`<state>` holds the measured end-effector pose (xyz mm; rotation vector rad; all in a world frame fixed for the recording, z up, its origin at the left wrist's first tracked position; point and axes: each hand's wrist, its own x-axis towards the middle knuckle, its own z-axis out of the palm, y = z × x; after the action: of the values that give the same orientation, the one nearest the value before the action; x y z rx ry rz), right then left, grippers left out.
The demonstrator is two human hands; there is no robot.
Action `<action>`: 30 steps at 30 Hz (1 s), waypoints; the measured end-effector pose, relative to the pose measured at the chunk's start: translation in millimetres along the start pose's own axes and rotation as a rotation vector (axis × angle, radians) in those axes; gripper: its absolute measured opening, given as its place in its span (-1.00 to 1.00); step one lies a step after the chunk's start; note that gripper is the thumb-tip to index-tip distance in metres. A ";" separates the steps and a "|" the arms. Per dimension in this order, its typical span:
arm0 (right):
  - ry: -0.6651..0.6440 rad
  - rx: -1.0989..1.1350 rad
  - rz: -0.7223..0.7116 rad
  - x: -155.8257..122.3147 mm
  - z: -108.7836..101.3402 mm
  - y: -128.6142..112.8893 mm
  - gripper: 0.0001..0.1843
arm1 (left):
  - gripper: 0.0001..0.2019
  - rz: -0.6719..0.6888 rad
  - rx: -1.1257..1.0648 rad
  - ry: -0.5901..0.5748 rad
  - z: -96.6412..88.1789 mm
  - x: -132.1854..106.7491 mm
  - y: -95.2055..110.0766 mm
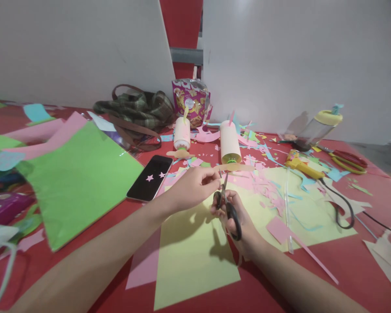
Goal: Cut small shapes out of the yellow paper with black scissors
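My right hand (239, 217) grips a pair of black-handled scissors (233, 215), blades pointing up and slightly apart. Close beside the blades, my left hand (197, 187) is closed in a pinch; anything between its fingertips is too small to make out. Below both hands lies a pale yellow sheet of paper (192, 265), partly over a pink sheet (141, 265). To the left of my left hand rests a black phone (150, 187) with two pink paper stars (149, 178) on its screen. Just beyond the hands are two cream cylinders (230, 141) with bottle-neck ends and paper strips.
Green paper (81, 178) covers the left side. A yellow glue gun (303, 167) with a black cord lies right, near red-and-yellow scissors (348, 161) and a tilted clear bottle (319, 130). Paper scraps are scattered about. A snack bag (192, 102) and plaid bag (140, 106) stand behind.
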<state>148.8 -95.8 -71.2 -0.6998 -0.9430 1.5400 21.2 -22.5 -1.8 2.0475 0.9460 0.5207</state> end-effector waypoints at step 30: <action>0.053 -0.188 -0.079 -0.3 0.5 -2.1 -0.57 | -0.79 -0.027 -0.251 0.255 30.4 -5.5 5.2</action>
<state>149.5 -96.0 -69.2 -0.8230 -1.0722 1.3691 39.3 -43.9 -15.9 1.7683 0.9989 0.8565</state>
